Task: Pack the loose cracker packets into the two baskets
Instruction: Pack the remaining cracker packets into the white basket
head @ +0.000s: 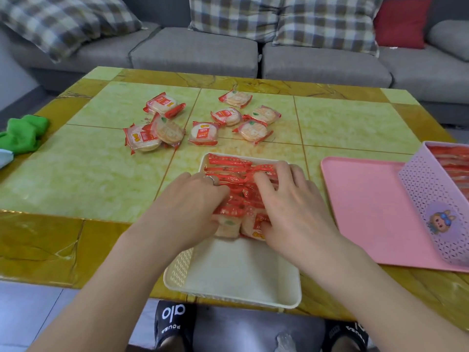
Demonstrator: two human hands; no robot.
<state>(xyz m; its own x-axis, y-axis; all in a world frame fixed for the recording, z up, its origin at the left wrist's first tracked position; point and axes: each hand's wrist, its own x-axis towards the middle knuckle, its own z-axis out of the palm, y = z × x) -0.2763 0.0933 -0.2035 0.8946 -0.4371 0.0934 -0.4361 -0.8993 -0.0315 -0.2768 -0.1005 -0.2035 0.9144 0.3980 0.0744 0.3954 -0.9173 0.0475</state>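
Note:
A cream basket [236, 280] stands at the near table edge, its far half filled with upright red cracker packets [228, 166]. My left hand [187, 207] and my right hand [291, 201] both press on the nearest row of packets [228, 224] in that basket, fingers curled over them. Several loose packets lie on the table beyond: one group at left [152, 135], one alone [203, 133], another group at right [253, 130]. A purple basket [426, 207] holding red packets stands at the right edge on a pink tray [365, 207].
The table [88, 174] has a green and yellow marble pattern. A green cloth [24, 133] lies at its left edge. A grey sofa [193, 49] with checked cushions runs behind the table. My feet in black slippers [173, 323] show below the near edge.

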